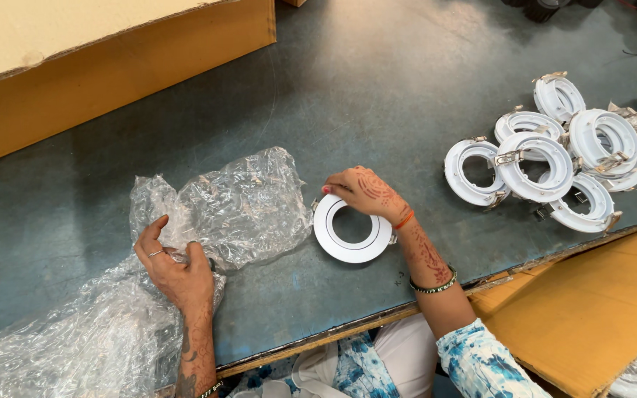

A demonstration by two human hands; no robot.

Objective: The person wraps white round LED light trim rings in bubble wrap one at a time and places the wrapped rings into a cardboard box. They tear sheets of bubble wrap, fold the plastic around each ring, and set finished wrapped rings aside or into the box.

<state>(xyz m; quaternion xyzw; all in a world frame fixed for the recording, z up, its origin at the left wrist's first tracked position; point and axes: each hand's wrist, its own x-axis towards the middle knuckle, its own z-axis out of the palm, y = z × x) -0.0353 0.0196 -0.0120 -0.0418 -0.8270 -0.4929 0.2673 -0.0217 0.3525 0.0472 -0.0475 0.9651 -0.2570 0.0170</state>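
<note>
A white ring-shaped lamp fitting lies flat on the grey-green table. My right hand rests on its far edge, fingers curled over the rim. My left hand grips a crumpled sheet of clear bubble wrap that spreads from the fitting's left side down to the table's near left corner. The wrap's right edge almost touches the ring.
A pile of several white ring fittings with metal spring clips lies at the right. A cardboard box stands at the far left. Another open cardboard box sits below the table's near right edge.
</note>
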